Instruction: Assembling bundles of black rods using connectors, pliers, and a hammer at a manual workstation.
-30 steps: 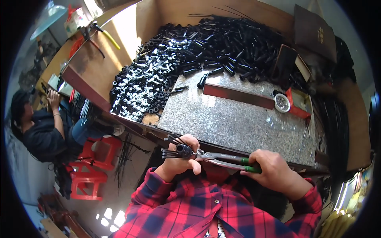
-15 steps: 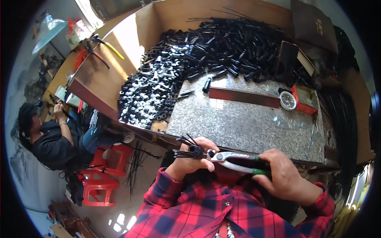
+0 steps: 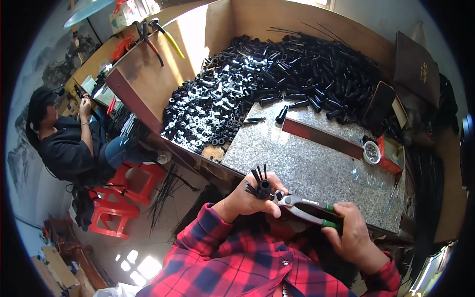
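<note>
My left hand is closed around a black tubular part, with several thin black rods fanning out beside it. My right hand grips the green handles of a pair of end-cutting pliers. The pliers' silver jaws are at the fingers of my left hand, close beside the tubular part; whether they bite on anything is too small to tell. Both hands are in front of my chest, near the front edge of the speckled stone worktop.
Heaped black tubes and small ring-like pieces fill the far side. A dark red bar, white cup and red box lie on the right. Other pliers hang on a partition. Red stools and a seated person are left.
The view has turned, so the scene appears tilted. My hands and the pliers appear slightly farther right, and the rods now point more upward. Both hands keep their hold.
</note>
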The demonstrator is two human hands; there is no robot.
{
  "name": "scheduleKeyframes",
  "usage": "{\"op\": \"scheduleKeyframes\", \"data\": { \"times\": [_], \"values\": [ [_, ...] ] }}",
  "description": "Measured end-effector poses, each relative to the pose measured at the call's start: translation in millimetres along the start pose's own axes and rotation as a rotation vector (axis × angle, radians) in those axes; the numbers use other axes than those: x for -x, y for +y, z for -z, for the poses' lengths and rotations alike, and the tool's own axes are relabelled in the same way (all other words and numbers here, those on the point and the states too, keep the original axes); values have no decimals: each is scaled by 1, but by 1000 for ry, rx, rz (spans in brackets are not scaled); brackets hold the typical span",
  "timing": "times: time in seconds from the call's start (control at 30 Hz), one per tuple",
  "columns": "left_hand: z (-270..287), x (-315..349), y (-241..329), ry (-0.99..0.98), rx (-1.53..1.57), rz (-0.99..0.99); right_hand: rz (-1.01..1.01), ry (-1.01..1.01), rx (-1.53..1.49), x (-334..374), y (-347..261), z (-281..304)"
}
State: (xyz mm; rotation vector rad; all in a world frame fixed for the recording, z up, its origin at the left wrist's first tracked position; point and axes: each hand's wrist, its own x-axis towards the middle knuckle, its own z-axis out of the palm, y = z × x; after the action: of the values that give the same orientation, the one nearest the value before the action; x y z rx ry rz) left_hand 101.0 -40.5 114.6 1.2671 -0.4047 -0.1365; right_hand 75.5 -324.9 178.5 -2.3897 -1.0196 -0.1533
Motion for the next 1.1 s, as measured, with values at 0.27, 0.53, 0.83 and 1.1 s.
{"op": "scheduleKeyframes", "data": {
  "times": [0.27,0.53,0.83,1.1],
  "values": [
    [5,-5,7,-232,-176,19,-845,-879,-1370,1,22,4],
    [-11,-2,-2,-38,-162,13,-91,-216,73,-11,9,-6],
    [-13,4,-17,51,-95,-59,-21,-386,-141,-25,13,-5],
    [-14,8,-22,176,-30,-55,-103,-400,-352,-31,14,-25]
  ]
}}
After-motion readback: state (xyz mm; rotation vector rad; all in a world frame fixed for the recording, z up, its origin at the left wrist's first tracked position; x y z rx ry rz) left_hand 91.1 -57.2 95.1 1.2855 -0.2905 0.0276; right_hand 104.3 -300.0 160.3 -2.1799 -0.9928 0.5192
